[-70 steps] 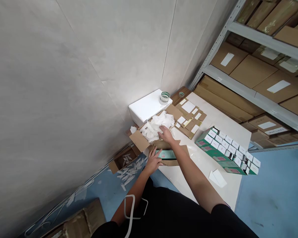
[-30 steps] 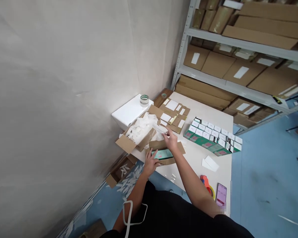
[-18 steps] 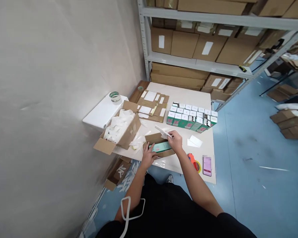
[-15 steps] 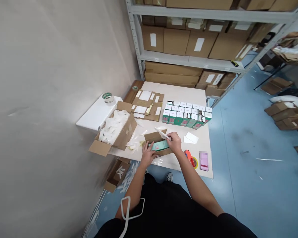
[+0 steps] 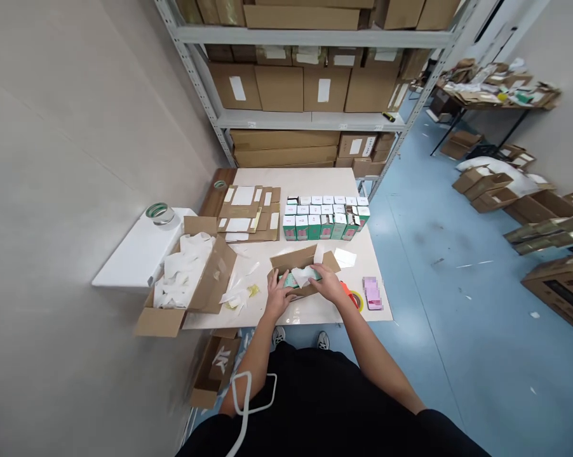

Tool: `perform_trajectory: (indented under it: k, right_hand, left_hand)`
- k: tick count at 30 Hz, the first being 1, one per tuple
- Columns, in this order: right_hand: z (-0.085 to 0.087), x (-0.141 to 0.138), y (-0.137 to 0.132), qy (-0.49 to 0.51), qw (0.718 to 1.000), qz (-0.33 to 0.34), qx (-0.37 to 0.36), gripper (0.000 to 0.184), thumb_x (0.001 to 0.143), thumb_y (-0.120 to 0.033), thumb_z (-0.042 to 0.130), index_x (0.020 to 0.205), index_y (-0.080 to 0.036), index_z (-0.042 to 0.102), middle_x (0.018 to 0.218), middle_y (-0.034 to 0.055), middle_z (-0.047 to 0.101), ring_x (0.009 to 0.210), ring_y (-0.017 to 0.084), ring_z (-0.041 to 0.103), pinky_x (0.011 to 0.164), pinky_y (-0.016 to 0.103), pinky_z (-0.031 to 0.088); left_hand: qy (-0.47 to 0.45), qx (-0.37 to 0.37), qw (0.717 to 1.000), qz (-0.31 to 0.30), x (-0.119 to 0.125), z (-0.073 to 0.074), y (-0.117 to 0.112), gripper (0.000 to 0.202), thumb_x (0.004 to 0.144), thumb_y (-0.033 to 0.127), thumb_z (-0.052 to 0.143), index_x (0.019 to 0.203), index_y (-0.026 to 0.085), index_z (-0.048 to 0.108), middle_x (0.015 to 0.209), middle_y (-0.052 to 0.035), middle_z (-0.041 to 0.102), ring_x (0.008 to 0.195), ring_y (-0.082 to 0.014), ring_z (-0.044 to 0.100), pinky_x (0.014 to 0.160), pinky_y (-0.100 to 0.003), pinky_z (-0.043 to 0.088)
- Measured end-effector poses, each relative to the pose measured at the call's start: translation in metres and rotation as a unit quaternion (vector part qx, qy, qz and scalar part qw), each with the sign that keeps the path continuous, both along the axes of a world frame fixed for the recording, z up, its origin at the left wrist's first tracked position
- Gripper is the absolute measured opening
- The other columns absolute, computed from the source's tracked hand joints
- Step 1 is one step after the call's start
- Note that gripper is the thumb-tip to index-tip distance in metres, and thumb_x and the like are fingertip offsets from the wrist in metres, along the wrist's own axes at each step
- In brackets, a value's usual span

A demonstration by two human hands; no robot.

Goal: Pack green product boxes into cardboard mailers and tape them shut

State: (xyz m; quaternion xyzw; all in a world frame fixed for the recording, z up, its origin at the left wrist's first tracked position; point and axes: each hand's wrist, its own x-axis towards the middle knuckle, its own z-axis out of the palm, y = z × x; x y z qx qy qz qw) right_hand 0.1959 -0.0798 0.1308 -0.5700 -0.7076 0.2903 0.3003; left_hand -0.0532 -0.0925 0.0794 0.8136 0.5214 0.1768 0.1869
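Note:
A small open cardboard box (image 5: 293, 259) stands near the table's front edge with its flaps up. Inside lies a mint-green box (image 5: 289, 280), partly covered by crumpled white packing material (image 5: 304, 275). My left hand (image 5: 277, 297) grips the left end of the cardboard box, its fingers reaching over the rim by the green box. At the right end, my right hand (image 5: 328, 284) has its fingers closed on the white packing material, pressed down inside. Behind my right hand lie white cards (image 5: 345, 257). An orange-red tape dispenser (image 5: 347, 291) is partly hidden by my right forearm.
Rows of green-and-white boxes (image 5: 314, 227) stand behind. Flattened cardboard (image 5: 241, 209) lies back left. A large carton (image 5: 222, 276) of white packing stands left, beside plastic bags (image 5: 241, 289). A phone (image 5: 372, 293) lies right. A loaded shelf (image 5: 310, 120) rises behind the table.
My right hand has lowered the white packing piece from above the cardboard box onto the green box inside. My left hand stays at the box's left end. The view has turned right.

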Motion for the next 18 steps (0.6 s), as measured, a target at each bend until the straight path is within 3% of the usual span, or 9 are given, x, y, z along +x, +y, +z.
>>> perform_trajectory:
  k: [4,9,15,18]
  right_hand:
    - [0.001,-0.004,0.007,-0.012,0.998,-0.056,0.013,0.045,0.095,-0.030,0.064,0.139,-0.023,0.067,0.151,0.0121,0.060,0.141,0.029,0.054,0.119,0.048,0.045]
    - [-0.007,-0.012,0.017,-0.063,0.988,-0.127,-0.056,0.052,0.092,-0.031,0.066,0.143,-0.021,0.063,0.157,0.0150,0.053,0.145,0.032,0.050,0.122,0.051,0.041]
    - [-0.036,-0.027,0.013,-0.065,0.975,-0.160,-0.140,0.058,0.091,-0.029,0.067,0.148,-0.021,0.058,0.166,0.0157,0.039,0.155,0.033,0.038,0.123,0.049,0.039]
    - [-0.054,-0.033,0.010,-0.060,0.972,-0.170,-0.153,0.060,0.090,-0.029,0.066,0.150,-0.022,0.055,0.168,0.0143,0.036,0.157,0.031,0.034,0.125,0.048,0.037]
  left_hand:
    - [-0.005,-0.004,1.000,-0.027,-0.007,-0.009,0.020,0.014,0.090,0.033,0.072,0.087,0.025,0.083,0.168,-0.0020,0.042,0.162,-0.0425,0.014,0.128,-0.068,0.022]
    - [0.004,-0.048,0.997,-0.066,-0.016,-0.029,0.052,0.010,0.086,0.032,0.076,0.089,0.025,0.083,0.169,-0.0012,0.040,0.163,-0.0397,0.012,0.131,-0.063,0.017]
    - [0.035,-0.178,0.981,-0.064,-0.026,-0.070,0.069,0.017,0.083,0.029,0.081,0.099,0.027,0.084,0.172,-0.0028,0.034,0.164,-0.0407,0.002,0.130,-0.065,0.010]
    - [0.025,-0.179,0.980,-0.080,-0.034,-0.086,0.064,0.020,0.085,0.031,0.079,0.105,0.030,0.084,0.171,-0.0008,0.036,0.164,-0.0388,-0.001,0.130,-0.065,0.008]
